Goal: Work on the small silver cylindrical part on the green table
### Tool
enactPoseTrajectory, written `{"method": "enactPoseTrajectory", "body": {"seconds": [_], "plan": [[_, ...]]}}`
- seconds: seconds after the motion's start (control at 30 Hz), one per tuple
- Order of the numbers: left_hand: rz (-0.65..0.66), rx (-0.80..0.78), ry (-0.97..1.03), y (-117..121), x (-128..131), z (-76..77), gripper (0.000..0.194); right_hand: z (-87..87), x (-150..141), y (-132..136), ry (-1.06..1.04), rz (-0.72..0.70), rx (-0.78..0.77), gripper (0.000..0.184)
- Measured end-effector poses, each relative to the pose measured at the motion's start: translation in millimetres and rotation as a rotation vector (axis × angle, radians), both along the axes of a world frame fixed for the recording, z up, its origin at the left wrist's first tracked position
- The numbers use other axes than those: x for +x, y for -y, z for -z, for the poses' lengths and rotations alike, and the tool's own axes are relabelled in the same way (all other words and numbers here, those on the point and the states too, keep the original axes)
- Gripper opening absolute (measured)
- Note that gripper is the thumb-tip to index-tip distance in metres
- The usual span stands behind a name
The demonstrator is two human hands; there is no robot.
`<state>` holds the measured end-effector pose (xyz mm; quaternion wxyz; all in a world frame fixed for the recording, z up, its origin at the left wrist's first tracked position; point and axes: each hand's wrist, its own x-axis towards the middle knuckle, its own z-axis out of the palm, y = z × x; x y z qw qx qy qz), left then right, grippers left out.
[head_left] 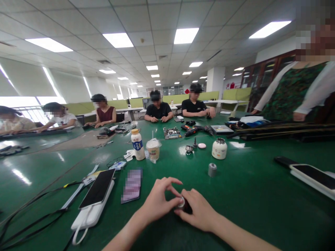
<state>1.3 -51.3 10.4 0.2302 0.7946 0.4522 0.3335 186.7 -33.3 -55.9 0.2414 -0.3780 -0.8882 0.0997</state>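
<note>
Round object (182,204) between left thumb (171,204) and right fingers (188,196)

Six o'clock: right hand (197,211) is partly hiding a small item (182,203). Nine o'clock: left edge is cropping a person (19,123).

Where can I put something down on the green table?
A wide bare patch of the green table lies between the right hand, gray cylinder and far-right phone. A smaller one lies between the plastic cup and gray cylinder. It's crowded left, around the power bank, and farther back, around the circuit board.
</note>
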Motion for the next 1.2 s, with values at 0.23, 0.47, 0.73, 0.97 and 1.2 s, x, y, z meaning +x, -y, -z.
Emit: {"method": "enactPoseTrajectory", "body": {"seconds": [0.23, 0.47, 0.73, 0.97, 1.2], "plan": [[-0.147, 0.064, 0.181, -27.7, -19.8, 19.9, 0.031, -0.3, 0.7, -0.8, 0.021, 0.021, 0.003, 0.028], [-0.197, 0.036, 0.046, -47.5, -43.6, 55.9, 0.034, -4.9, 1.5, 0.3, 0.017, 0.018, -0.009, 0.029], [-0.227, 0.037, 0.144, -32.6, -21.9, 35.0, 0.019, -1.3, 1.8, -1.2, 0.002, 0.009, -0.003, 0.028], [-0.015, -0.121, 0.248, -3.3, 1.4, -4.7, 0.033, 2.9, 1.0, -2.8, 0.005, 0.008, -0.007, 0.028], [0.018, -0.138, 0.183, -0.5, 2.6, -4.4, 0.033, 2.6, -0.1, -2.8, -0.013, -0.013, -0.013, 0.025]]}}
